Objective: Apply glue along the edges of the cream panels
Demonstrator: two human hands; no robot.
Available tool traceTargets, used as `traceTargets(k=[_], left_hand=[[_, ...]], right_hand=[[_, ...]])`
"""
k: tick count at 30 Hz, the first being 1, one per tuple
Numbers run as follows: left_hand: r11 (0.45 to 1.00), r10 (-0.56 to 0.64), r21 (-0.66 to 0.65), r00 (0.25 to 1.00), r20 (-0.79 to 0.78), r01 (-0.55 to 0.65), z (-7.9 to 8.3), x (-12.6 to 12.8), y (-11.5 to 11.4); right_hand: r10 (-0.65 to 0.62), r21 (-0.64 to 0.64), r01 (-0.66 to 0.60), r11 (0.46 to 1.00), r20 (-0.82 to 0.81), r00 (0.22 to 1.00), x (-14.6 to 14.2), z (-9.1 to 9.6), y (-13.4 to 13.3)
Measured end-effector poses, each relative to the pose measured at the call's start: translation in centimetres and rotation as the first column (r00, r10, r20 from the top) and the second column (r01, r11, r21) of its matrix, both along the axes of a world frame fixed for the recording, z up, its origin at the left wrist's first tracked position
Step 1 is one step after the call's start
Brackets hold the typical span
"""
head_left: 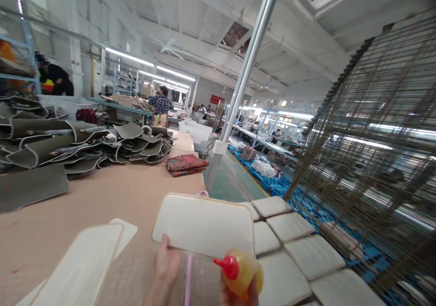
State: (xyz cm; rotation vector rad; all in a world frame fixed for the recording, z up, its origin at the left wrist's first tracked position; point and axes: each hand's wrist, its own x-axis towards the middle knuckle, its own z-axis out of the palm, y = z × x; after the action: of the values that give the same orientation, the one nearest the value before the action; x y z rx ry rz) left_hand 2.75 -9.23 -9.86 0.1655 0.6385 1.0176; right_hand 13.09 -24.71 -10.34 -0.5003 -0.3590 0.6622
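My left hand (166, 263) grips the lower left edge of a white rounded panel (204, 224), thumb on its face, and the panel is tilted up above the table. A yellowish line runs along the panel's border. In my right hand (252, 292) is a squeeze bottle (243, 269) of yellow liquid, its red nozzle pointing left just below the panel's lower edge. Most of the right hand is hidden behind the bottle or cut off by the frame. A pink strip (188, 278) runs between the hands. More white panels (80, 260) lie at the left.
Several white panels (315, 253) are laid out at the right. Grey-green pieces with pale edges (85, 144) are heaped on the tan table (102, 190), near a folded red patterned cloth (187, 164). A metal post (248, 60) and a wire rack (371, 115) stand beyond. Other people work farther back.
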Motion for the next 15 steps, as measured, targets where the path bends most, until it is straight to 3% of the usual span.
traceTargets(k=[3, 6, 8, 9, 11, 13, 15], left_hand=[[0.996, -0.086, -0.021, 0.974, 0.208, 0.092, 0.7, -0.6, -1.5], [0.971, -0.237, 0.035, 0.925, 0.297, 0.237, -0.5, -2.2, -2.7], [0.922, -0.387, 0.117, 0.895, 0.223, 0.369, -2.4, -3.5, -3.7], [0.869, -0.485, 0.178, 0.866, 0.125, 0.461, -3.3, -4.1, -4.1], [0.707, -0.624, 0.284, 0.760, -0.183, 0.648, -3.9, -4.9, -4.4], [0.601, -0.511, 0.396, 0.715, -0.477, 0.694, -2.0, -4.7, -3.7], [0.507, -0.232, 0.581, 0.750, -0.619, 0.636, 2.5, -3.3, -2.3]], right_hand=[[-0.064, 0.045, 0.071, 0.996, -0.139, 0.988, 0.0, 1.0, 0.2], [-0.086, 0.077, 0.100, 0.992, -0.171, 0.982, 0.6, 2.0, 0.0], [-0.100, 0.094, 0.118, 0.989, -0.183, 0.978, 1.3, 2.4, -0.4], [-0.106, 0.098, 0.126, 0.987, -0.185, 0.977, 1.7, 2.5, -0.6], [-0.116, 0.099, 0.135, 0.986, -0.183, 0.976, 2.4, 2.3, -1.0], [-0.120, 0.077, 0.134, 0.988, -0.163, 0.979, 2.8, 1.6, -1.4], [-0.113, 0.025, 0.117, 0.993, -0.104, 0.988, 2.9, 0.7, -1.8]])
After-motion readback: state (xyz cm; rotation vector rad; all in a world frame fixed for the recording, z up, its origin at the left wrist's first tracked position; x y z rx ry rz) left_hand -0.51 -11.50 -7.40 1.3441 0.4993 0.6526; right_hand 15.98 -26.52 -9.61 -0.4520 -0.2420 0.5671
